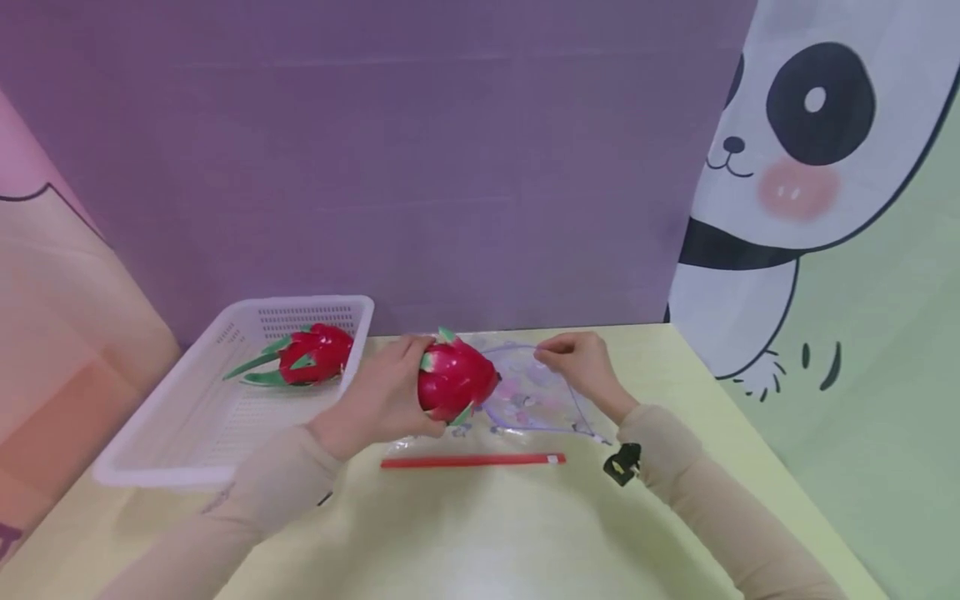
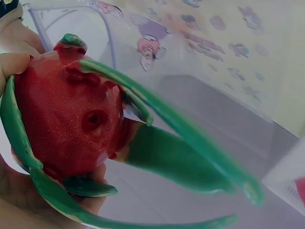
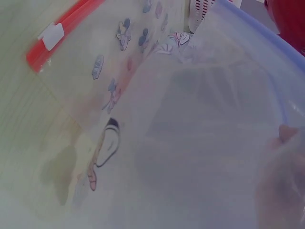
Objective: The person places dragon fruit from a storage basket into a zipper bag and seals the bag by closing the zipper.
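As the left forearm (image 1: pixel 277 485) angles in from the lower left, the left hand (image 1: pixel 384 393) grips a red dragon fruit (image 1: pixel 459 382), fingers spread round its sides, its tip towards the right hand (image 1: pixel 587 365). Right fingers narrow, pinching the purple edge (image 1: pixel 540 429) of a clear printed bag (image 1: pixel 525 387). Fruit held over the bag, near that edge; contact cannot be told. Red strip (image 1: pixel 472 461) on worktop (image 1: pixel 480 542), nearer the person.

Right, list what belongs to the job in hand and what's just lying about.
In the job:
red fruit, held by the left hand
clear purple-edged bag, pinched by the right hand
probably the white basket and matching second fruit inside

Seemingly just about:
red zip strip, untouched
panda print, backdrop
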The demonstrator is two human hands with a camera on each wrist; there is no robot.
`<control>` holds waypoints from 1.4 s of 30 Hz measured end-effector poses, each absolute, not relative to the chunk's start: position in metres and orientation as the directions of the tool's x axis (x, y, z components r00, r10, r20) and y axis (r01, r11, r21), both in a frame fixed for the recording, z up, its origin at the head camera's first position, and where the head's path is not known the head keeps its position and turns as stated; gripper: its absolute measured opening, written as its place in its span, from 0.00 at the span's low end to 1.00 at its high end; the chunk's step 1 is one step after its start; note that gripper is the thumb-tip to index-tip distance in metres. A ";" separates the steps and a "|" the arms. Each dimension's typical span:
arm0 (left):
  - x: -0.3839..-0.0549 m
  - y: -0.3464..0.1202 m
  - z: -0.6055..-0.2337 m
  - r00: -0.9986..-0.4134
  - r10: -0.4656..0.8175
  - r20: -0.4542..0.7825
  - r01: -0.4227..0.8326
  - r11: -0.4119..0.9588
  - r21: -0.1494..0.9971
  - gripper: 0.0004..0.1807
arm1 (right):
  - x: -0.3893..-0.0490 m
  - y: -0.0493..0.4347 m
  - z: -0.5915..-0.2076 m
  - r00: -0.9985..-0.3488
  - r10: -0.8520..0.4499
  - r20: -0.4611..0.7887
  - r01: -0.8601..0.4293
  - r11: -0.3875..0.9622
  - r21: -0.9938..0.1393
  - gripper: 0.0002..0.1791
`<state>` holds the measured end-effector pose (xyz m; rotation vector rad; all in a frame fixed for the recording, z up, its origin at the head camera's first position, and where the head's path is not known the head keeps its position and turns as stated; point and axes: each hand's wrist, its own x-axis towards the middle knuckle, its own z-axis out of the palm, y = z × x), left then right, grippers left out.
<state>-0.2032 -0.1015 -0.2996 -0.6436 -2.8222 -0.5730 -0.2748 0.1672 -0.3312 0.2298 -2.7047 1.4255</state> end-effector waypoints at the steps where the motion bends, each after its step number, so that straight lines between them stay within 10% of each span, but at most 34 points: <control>1: -0.203 -0.099 -0.300 -0.886 0.382 0.265 0.455 0.827 0.329 0.54 | -0.275 0.167 -0.332 -0.986 -0.097 0.138 -0.168 0.559 -0.812 0.11; 42: -0.204 -0.058 -0.324 -0.755 0.551 0.356 0.624 0.770 0.133 0.52 | -0.280 0.134 -0.335 -0.984 -0.091 0.155 -0.179 0.527 -0.831 0.11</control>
